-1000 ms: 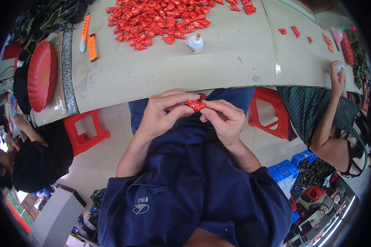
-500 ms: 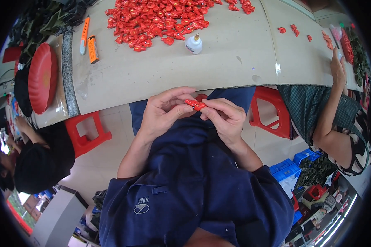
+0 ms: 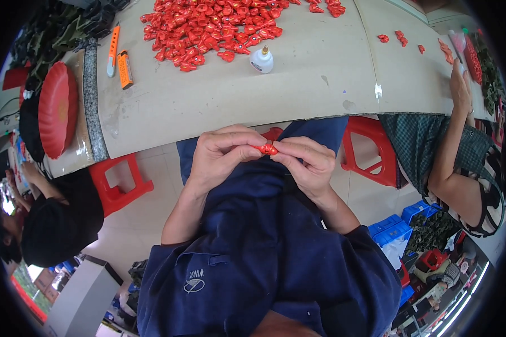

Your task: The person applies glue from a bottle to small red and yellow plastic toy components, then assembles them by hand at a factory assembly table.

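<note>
Between my two hands, just off the table's near edge and above my lap, is a small shiny red piece (image 3: pixel 267 149). My left hand (image 3: pixel 222 154) pinches its left end between thumb and fingers. The thumb and fingertips of my right hand (image 3: pixel 309 163) grip its right end. Fingertips cover much of it, so its full shape is hidden. A big heap of similar small red pieces (image 3: pixel 208 33), some with dark and white dots, lies at the far side of the table. Near the heap stands a white squeeze bottle (image 3: pixel 262 60) with a brass-coloured tip.
On the table's left lie an orange utility knife (image 3: pixel 113 50) and a small orange box (image 3: pixel 125 70). A red scalloped tray (image 3: pixel 58 109) sits farther left. Red stools (image 3: pixel 121 182) flank me. A co-worker's arm (image 3: pixel 455 129) reaches onto the table at right; another person sits left.
Both hands have closed in around the red piece, and less of it shows between the fingertips. My left fingers have curled down onto it.
</note>
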A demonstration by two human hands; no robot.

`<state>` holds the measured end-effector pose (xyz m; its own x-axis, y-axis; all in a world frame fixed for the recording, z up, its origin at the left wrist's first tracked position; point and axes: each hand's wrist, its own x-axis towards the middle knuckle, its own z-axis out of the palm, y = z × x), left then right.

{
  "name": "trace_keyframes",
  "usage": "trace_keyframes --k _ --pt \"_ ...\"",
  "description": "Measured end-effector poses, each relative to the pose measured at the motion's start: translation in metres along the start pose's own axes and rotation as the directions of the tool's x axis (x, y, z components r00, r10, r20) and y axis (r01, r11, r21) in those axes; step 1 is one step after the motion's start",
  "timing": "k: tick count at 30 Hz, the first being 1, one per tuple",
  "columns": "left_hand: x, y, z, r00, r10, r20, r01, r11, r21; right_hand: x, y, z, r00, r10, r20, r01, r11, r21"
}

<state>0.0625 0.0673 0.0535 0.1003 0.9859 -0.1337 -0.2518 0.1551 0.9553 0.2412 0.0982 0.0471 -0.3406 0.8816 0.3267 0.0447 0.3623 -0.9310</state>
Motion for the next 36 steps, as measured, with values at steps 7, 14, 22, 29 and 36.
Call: trace_keyframes --k 7,14,22,29,36 --pt "0.0007 -0.0015 0.0005 0.978 0.202 0.045 -0.207 0.951 0.231 -0.0035 0.0022 0.0008 0.987 -0.159 0.001 0.159 0.986 -0.049" --pt "-0.0004 -0.0006 0.0041 0.985 0.17 0.014 -0.169 0.959 0.228 -0.0074 0.0044 0.0034 0.991 -0.126 -0.044 0.124 0.991 -0.047" --pt "-0.0025 0.001 0.0042 0.999 0.043 -0.006 -0.042 0.988 0.147 -0.0083 0.0047 0.0058 0.999 -0.008 -0.039 0.009 0.999 0.035" --pt "-0.0043 0.0049 0.0083 0.98 -0.176 -0.088 0.169 0.982 -0.08 -0.0073 0.0018 0.007 0.95 0.311 0.028 -0.302 0.893 0.333" --pt "-0.0049 0.0039 0.0082 0.978 -0.18 -0.105 0.172 0.982 -0.079 -0.0078 0.0033 0.008 0.94 0.339 0.044 -0.329 0.862 0.386"
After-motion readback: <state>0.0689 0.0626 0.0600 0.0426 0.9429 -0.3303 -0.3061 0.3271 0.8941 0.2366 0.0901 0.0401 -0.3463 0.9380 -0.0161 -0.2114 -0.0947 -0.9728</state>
